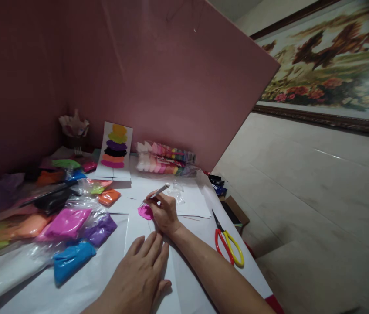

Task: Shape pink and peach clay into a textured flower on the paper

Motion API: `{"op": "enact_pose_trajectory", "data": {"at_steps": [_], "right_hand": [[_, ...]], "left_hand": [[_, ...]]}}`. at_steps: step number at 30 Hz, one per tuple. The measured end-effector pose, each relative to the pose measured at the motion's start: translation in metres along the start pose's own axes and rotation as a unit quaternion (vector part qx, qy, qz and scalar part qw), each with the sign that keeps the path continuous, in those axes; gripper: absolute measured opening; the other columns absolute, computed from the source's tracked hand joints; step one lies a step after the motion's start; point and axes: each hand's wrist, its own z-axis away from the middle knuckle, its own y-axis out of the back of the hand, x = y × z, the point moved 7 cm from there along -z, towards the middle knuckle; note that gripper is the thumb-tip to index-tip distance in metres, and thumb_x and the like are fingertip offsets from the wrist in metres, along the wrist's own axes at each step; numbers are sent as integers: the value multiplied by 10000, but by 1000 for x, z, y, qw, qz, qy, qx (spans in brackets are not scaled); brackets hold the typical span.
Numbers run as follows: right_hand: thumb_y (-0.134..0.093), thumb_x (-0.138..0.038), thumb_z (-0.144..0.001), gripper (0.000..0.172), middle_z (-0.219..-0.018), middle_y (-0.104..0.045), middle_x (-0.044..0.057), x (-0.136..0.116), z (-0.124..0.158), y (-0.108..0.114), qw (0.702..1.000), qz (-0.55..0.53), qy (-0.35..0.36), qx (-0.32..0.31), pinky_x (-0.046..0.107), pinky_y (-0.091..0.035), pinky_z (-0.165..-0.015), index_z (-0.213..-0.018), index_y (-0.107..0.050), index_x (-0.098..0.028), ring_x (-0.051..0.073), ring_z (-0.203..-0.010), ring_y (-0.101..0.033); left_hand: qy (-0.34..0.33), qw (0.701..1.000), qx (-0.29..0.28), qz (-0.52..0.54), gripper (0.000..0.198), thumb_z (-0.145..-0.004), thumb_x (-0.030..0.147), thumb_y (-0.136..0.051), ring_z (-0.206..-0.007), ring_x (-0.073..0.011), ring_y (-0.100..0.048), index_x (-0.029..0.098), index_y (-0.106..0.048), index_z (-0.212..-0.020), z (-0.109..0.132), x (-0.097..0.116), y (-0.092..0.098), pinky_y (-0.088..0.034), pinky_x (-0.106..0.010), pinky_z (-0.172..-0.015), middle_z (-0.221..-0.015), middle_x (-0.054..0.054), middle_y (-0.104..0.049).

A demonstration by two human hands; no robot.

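My right hand is closed around a slim, light-coloured pen-like tool, its upper end slanting up to the right. Just left of those fingers a flattened pink clay patch lies on white paper. The tool's lower tip is too small to make out against the patch. Nearer to me, my left hand rests flat on the paper, fingers stretched out, with nothing in it. A thin drawn line runs down from the patch.
Several bags of coloured clay, such as a blue one, crowd the left. A card with coloured bands leans at the back beside packed clay strips. Red-and-yellow scissors lie near the right table edge.
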Motion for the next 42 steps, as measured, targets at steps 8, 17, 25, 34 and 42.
{"op": "enact_pose_trajectory", "data": {"at_steps": [8,17,25,34,42], "right_hand": [[-634,-173,-806,65,-743,-689,-3,-2,0,0,1000,7,5,-9,232,-485,-579,-799,-678,-221,145,-623,-632],[-611,-163,-811,86,-762,-685,13,-4,-1,2,999,-38,7,3,239,-510,-621,-776,-679,-203,152,-677,-638],[-642,-211,-812,71,-744,-692,10,-7,-2,9,987,-142,2,74,290,-547,-694,-750,-672,-194,161,-710,-666],[-652,-250,-807,69,-706,-663,-6,-8,-1,10,996,-64,13,66,256,-505,-578,-752,-646,-209,137,-603,-611],[-644,-218,-783,44,-639,-627,-22,-8,-1,8,999,-29,8,42,218,-458,-541,-749,-637,-191,114,-535,-565]], "left_hand": [[7,1000,0,7,556,-911,443,-455,-1325,-390,-424,124,-526,-1360,-1,0,2,-349,-578,-1067,-1425,-198,-477],[7,1000,-20,-4,558,-920,420,-437,-1346,-391,-390,119,-491,-1386,-1,0,1,-341,-581,-1073,-1449,-200,-438],[14,999,-42,0,570,-920,417,-438,-1355,-397,-366,106,-471,-1397,-1,2,2,-336,-597,-1075,-1462,-211,-395],[13,999,-52,-8,575,-930,435,-404,-1360,-385,-360,113,-463,-1403,-1,3,3,-335,-592,-1080,-1467,-204,-390],[9,999,-36,-13,559,-914,405,-447,-1344,-391,-388,107,-489,-1385,-2,2,3,-357,-594,-1066,-1448,-209,-423]]}}
